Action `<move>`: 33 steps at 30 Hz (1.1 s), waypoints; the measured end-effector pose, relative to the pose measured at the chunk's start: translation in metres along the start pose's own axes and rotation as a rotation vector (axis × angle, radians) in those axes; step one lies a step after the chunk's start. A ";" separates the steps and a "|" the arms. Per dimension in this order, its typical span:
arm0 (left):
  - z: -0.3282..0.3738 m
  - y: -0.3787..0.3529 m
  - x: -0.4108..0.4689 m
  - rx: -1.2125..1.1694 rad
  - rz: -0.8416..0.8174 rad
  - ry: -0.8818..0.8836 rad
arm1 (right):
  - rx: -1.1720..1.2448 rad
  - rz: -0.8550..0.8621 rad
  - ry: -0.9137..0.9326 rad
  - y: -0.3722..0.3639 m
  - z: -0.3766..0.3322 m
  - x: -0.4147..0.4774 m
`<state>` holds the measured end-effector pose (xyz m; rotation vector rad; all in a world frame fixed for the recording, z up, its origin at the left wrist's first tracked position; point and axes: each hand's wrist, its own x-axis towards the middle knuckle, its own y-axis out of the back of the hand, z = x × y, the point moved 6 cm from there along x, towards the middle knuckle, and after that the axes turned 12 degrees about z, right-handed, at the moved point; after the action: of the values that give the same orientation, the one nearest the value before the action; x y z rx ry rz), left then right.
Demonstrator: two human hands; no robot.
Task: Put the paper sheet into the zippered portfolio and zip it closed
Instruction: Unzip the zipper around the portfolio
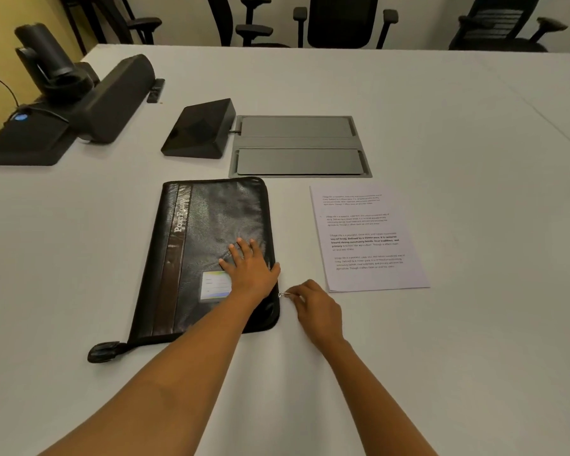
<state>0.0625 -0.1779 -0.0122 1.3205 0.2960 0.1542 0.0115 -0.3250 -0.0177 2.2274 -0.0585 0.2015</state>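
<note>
Head view: the zippered portfolio (211,255) is lying closed and flat on the white surface (474,357), its spine toward 9 o'clock and its zip edge toward 3 o'clock. The left hand (249,268) is pressing on the cover with fingers straight and spread, thumb reaching the 3 o'clock edge. The right hand (313,306) is pinching the small metal zipper pull (283,294), which is sticking out from that edge just below the thumb; how far the zip is run cannot be told. The paper sheet (367,238) is lying flat at 3 o'clock of the portfolio, apart from it, with a strip of bare surface between. At 12 o'clock, a grey hatch (300,146) and a black wedge-shaped device (199,130) are sitting just beyond the far edge. Open surface is stretching toward 6 o'clock and 4 o'clock.
</note>
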 end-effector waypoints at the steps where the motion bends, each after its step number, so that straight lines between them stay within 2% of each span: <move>1: -0.002 -0.002 -0.003 -0.011 0.013 -0.026 | 0.001 0.006 -0.005 0.000 0.000 0.000; 9: -0.025 -0.021 -0.071 -0.041 0.123 -0.320 | 0.031 0.024 -0.048 0.001 -0.003 -0.003; 13: -0.034 -0.027 -0.100 0.036 0.184 -0.434 | 0.029 0.036 -0.051 0.002 -0.005 -0.006; 19: -0.037 -0.025 -0.098 0.042 0.172 -0.410 | 0.035 0.056 -0.040 0.002 -0.010 -0.021; 28: -0.034 -0.021 -0.097 -0.010 0.127 -0.369 | 0.085 0.027 0.106 -0.008 -0.034 -0.067; 31: -0.032 -0.018 -0.099 -0.039 0.089 -0.384 | 0.077 0.014 0.082 -0.011 -0.033 -0.070; 33: -0.031 -0.009 -0.103 -0.150 0.125 -0.363 | 0.115 0.013 0.017 -0.011 -0.028 -0.070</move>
<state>-0.0459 -0.1799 -0.0151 1.1915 -0.1046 0.0383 -0.0596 -0.2978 -0.0210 2.3398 -0.0530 0.2361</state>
